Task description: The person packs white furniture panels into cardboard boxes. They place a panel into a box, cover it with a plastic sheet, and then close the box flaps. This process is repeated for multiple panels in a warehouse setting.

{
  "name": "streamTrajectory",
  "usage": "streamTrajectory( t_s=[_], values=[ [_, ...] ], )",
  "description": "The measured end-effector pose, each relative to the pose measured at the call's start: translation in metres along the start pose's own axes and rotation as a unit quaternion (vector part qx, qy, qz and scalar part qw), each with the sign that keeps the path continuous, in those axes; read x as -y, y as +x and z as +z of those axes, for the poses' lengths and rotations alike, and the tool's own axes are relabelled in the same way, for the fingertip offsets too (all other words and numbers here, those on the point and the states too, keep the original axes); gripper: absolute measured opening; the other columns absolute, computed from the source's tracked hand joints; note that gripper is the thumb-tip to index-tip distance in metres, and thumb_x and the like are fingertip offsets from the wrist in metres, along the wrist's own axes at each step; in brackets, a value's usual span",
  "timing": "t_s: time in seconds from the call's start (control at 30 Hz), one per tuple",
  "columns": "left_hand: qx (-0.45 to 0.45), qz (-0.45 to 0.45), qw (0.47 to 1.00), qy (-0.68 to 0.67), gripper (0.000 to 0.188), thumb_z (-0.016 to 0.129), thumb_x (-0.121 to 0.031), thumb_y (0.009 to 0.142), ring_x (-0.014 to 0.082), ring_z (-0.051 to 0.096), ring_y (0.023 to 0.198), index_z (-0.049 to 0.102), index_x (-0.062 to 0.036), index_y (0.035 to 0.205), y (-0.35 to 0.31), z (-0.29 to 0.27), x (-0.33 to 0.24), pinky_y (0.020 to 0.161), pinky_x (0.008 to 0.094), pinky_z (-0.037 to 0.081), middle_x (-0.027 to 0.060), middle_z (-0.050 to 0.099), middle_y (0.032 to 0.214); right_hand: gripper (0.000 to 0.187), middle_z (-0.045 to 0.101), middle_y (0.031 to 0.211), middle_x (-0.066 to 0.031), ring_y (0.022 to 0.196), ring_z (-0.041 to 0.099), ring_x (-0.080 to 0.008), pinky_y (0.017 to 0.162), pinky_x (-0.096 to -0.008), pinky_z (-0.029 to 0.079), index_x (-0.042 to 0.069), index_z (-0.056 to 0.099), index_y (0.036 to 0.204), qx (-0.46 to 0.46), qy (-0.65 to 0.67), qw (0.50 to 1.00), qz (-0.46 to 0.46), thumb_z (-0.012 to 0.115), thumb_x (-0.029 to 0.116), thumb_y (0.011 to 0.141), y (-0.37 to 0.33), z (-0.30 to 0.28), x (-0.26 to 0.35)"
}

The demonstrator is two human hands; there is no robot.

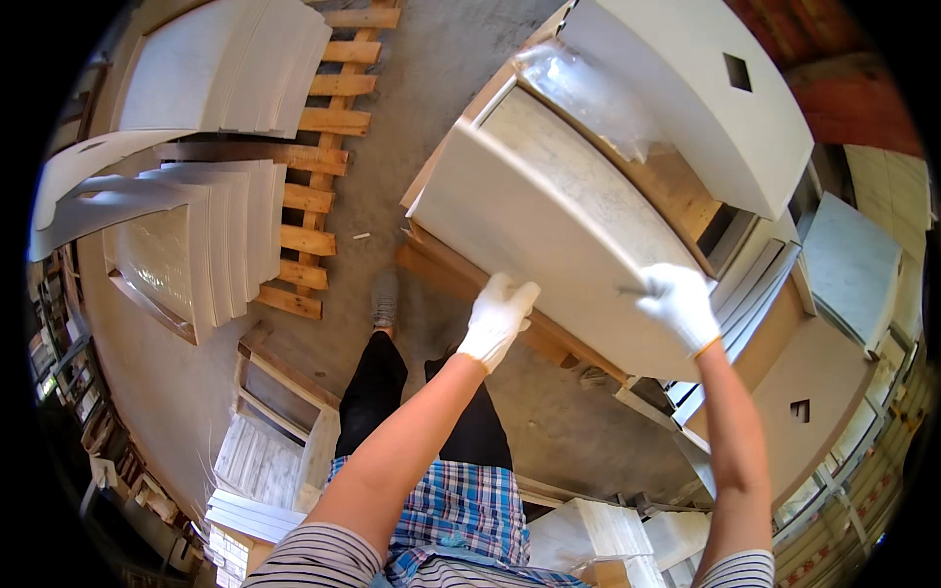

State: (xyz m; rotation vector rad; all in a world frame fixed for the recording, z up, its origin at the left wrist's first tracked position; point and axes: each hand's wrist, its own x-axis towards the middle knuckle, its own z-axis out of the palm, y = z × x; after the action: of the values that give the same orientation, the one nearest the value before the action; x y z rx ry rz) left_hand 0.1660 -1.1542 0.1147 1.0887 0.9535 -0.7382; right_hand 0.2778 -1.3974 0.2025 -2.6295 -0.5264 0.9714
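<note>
The left grip, a white knitted glove point(500, 318), has its fingers loosely curled at the near edge of a broad, flat, off-white panel point(549, 255); whether it has hold of that edge, I cannot tell. The right grip, a matching white glove point(678, 306), is blurred and half-closed at the panel's right part, a thin, dark, indistinct shape by its fingertips. The panel lies between and beyond both grips, with a brown wooden base point(461, 269) beneath. Just behind it is a grey-veined, marble-look board point(549, 147); farther out are crumpled clear plastic film point(598, 98) and a large white panel with a square dark hole point(676, 59). Well left of the left grip lies a slatted wooden pallet point(334, 122).
</note>
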Motion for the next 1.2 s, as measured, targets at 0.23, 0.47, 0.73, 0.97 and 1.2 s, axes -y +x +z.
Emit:
streamTrajectory(
  t_s=[0.23,0.47,0.73,0.97,1.2],
  values=[
    [-0.214,0.321,0.920,0.070,0.066,0.068,-0.007,0.087,0.0224,0.054,0.117,0.038,-0.0077,0.145,-0.007,-0.074,-0.062,0.094,0.0345,0.050,0.0147,0.056,0.129,0.022,0.063,0.074,-0.0117,0.072,0.063,-0.0314,0.065,-0.0420,0.052,0.011,0.067,0.073,-0.097,-0.100,0.990,0.012,0.073,0.032,0.075,-0.074,0.041,0.080],
    [0.041,0.225,0.969,0.089,0.027,0.072,0.006,0.078,0.0101,0.054,0.096,0.064,-0.0089,0.099,0.020,-0.144,-0.102,0.085,0.0245,0.046,-0.0028,0.061,0.102,0.061,0.065,0.105,-0.0138,0.099,0.061,-0.0333,0.086,-0.0417,0.050,0.009,0.064,0.118,-0.132,0.026,0.987,0.086,0.082,0.031,0.064,-0.121,0.046,0.067],
    [0.044,0.243,0.956,0.159,0.018,0.072,-0.005,0.081,0.0130,0.060,0.092,0.064,-0.0104,0.096,0.010,-0.137,-0.112,0.077,0.0260,0.049,0.0030,0.066,0.109,0.112,0.042,0.150,-0.0191,0.139,0.040,-0.0338,0.115,-0.0410,0.031,0.006,0.025,0.155,-0.293,0.173,0.865,0.370,0.087,0.026,0.064,-0.267,0.112,-0.049],
    [0.029,0.232,0.937,0.259,0.030,0.075,-0.009,0.083,0.0122,0.060,0.089,0.064,-0.0147,0.111,0.010,-0.134,-0.116,0.069,0.0286,0.050,0.0005,0.066,0.101,0.041,0.065,0.107,0.0031,0.096,0.060,-0.0130,0.079,-0.0307,0.051,0.008,0.062,0.124,-0.275,0.631,0.563,0.458,0.073,0.009,0.085,-0.258,0.196,-0.096],
    [0.002,0.287,0.898,0.334,0.036,0.072,-0.006,0.083,0.0178,0.063,0.101,0.063,0.0028,0.117,0.021,-0.113,-0.138,0.091,0.0311,0.049,0.0102,0.071,0.109,0.022,0.068,0.094,-0.0044,0.075,0.062,-0.0138,0.060,-0.0297,0.049,0.001,0.066,0.106,-0.230,0.518,0.721,0.397,0.072,0.008,0.086,-0.228,0.221,-0.159]
  ],
)
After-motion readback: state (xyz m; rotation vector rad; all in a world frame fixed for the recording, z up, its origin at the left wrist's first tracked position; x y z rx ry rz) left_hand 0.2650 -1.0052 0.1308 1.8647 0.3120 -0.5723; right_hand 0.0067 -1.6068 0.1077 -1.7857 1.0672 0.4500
